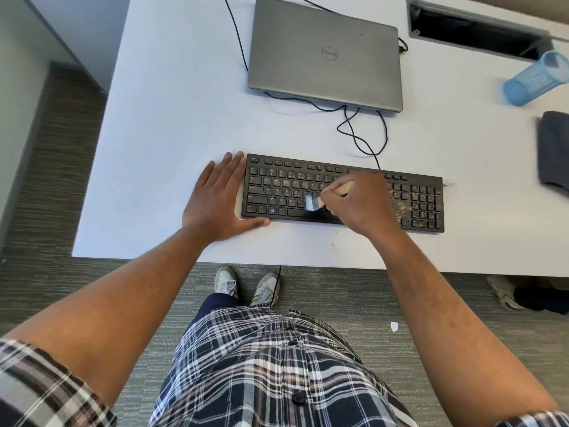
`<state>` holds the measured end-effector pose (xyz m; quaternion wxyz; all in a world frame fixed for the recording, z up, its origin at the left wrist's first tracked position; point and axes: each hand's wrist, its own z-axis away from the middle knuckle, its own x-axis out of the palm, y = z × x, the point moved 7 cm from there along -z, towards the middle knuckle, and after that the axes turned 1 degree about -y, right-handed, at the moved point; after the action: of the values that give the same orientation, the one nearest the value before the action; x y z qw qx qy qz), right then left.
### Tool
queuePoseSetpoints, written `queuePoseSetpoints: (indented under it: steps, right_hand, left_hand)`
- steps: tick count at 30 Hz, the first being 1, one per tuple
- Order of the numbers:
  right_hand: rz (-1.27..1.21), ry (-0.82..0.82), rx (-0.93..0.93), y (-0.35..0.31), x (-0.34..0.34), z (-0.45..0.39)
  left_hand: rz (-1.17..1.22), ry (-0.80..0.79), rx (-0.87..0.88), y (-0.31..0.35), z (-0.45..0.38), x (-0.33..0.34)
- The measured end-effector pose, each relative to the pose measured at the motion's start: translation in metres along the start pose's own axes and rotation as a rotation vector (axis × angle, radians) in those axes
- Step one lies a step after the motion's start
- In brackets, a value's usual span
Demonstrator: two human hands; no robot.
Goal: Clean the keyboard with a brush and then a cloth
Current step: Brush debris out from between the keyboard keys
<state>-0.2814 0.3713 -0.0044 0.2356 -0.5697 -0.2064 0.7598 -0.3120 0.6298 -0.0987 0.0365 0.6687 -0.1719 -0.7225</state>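
A black keyboard [277, 186] lies on the white table [172, 118], with brown crumbs scattered over its right part near the number pad. My right hand [360, 204] grips a small brush [340, 190] with a wooden handle; its white bristles touch the keys just above the space bar. My left hand [215, 198] lies flat on the table against the keyboard's left end, fingers straight, thumb along the front edge. A dark grey cloth [552, 152] rests at the table's right edge.
A shut grey laptop [326, 53] sits behind the keyboard with black cables [363, 131] looping between them. A blue mesh cup [534, 80] lies on its side at the far right. A cable slot [474, 27] opens at the back. Crumbs dot the table's front.
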Motion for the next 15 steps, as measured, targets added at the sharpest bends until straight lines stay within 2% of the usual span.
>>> queuePoseSetpoints:
  steps: [5, 8, 10, 15]
  right_hand:
    - [-0.133, 0.002, -0.138, -0.01, -0.001, 0.002]
    - [0.013, -0.141, -0.334, -0.029, 0.014, 0.008]
    - [0.13, -0.173, -0.441, -0.035, 0.021, 0.009]
    - [0.266, -0.184, -0.395, -0.024, 0.004, 0.0]
  left_hand:
    - [-0.007, -0.01, 0.002, 0.001, 0.0, 0.0]
    - [-0.007, -0.01, 0.003, 0.001, 0.0, 0.0]
    - [-0.01, -0.014, 0.004, 0.001, 0.0, 0.0]
    - [-0.013, -0.022, 0.004, 0.0, -0.001, 0.0]
